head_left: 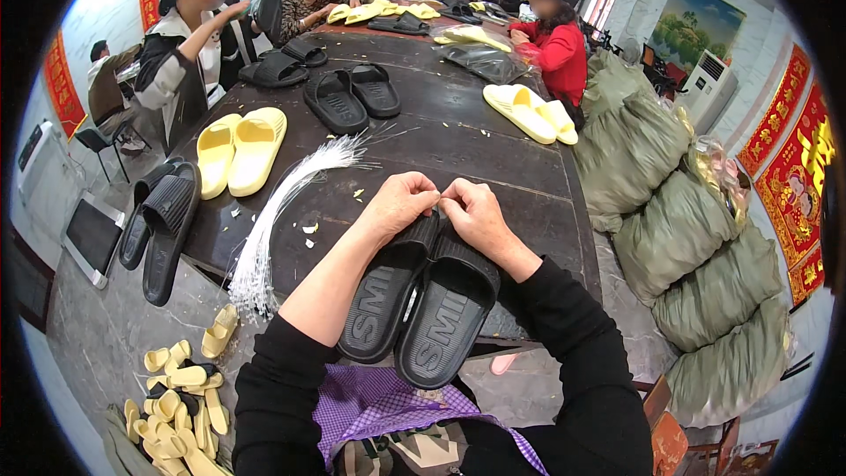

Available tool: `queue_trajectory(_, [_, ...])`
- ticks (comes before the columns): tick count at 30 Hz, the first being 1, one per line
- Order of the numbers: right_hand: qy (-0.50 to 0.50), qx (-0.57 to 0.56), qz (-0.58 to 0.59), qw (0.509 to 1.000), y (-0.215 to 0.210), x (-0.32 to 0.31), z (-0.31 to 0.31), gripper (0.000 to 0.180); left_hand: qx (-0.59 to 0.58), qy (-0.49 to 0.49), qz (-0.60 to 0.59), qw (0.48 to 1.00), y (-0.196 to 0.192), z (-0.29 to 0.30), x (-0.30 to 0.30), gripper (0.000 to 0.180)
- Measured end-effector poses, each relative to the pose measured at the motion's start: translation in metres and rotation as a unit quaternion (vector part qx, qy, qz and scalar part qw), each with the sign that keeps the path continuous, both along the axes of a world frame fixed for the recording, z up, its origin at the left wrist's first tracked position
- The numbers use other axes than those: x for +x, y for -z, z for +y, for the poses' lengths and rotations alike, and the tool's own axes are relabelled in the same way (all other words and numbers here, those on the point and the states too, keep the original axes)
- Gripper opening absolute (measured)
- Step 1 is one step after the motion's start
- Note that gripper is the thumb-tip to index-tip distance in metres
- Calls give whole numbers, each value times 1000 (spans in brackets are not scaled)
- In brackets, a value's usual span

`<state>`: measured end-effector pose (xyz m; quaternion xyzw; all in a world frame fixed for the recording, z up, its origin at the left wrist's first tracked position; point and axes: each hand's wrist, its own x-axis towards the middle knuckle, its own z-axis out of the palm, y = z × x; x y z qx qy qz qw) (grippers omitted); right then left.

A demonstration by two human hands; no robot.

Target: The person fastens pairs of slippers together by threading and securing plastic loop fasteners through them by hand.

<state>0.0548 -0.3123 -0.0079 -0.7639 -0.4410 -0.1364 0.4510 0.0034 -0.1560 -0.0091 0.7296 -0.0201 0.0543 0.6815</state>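
Observation:
A pair of black slide slippers (448, 322) lies side by side in front of me at the near table edge, heels toward me. Over their toe ends, my left hand (401, 204) and my right hand (480, 216) meet, fingertips pinched close together. Whatever sits between the fingers is too small to make out. Left of my forearm, a bundle of thin white plastic strands (278, 220) lies along the table and hangs over its edge. Beyond it stands a pair of yellow slippers (256, 152); another black pair (169, 227) rests at the table's left corner.
More black slippers (337, 101) and yellow slippers (520, 112) lie farther up the dark table (441, 145). Several people sit or stand around it. Stuffed green sacks (674, 229) line the right side. Loose yellow slippers (189, 376) are heaped on the floor at lower left.

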Motion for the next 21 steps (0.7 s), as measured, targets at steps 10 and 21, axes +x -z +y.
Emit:
queue_trajectory(10, [2,2,18,1000,-3,-2,1,9,-1,-8,-7,1000,3,-1,2,10])
queue_trajectory(21, [8,-3,8,1000,-3,-3,1,9,5,-3,1,1000,1,-1,0,7])
